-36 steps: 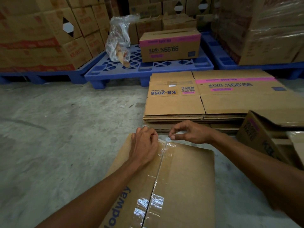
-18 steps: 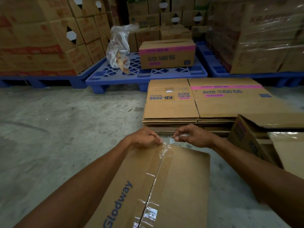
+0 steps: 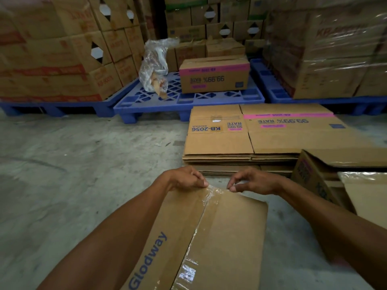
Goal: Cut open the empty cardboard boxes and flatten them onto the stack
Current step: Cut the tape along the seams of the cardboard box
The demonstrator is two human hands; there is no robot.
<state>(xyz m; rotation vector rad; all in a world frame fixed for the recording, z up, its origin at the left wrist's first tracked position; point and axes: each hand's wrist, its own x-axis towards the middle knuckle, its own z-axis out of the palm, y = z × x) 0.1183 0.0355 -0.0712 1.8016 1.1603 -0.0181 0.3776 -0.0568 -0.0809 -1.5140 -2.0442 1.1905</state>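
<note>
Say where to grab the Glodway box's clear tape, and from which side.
Pinch the tape at its far end, where it wrinkles over the far edge of the Glodway box. Come from beyond that edge and peel toward yourself along the centre seam; elsewhere it lies flat.

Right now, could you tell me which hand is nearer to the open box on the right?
Right. The right hand is just left of the open box; the left hand is farther left.
</note>
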